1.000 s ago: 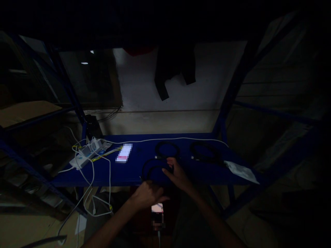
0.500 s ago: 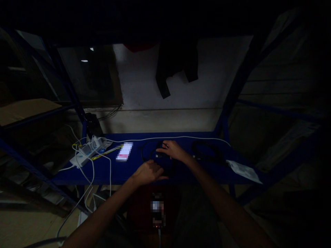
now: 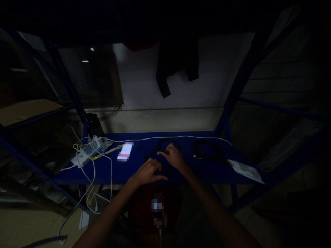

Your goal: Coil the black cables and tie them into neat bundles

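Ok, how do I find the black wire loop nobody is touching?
Look along the blue shelf. Past the right hand, toward the white packet, a black cable coil lies alone. The other coils are by that hand; this one is untouched.

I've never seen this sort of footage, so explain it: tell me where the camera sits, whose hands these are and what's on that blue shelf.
The camera is worn on a person's head and looks down, so both arms reaching in from below are that person's own. The left hand and right hand rest on a black cable coil on the blue shelf. The light is too dim to tell whether the fingers grip it. Another black coil lies to the right, beside a pale packet. To the left are a white power strip and a blurred pink-and-white item.
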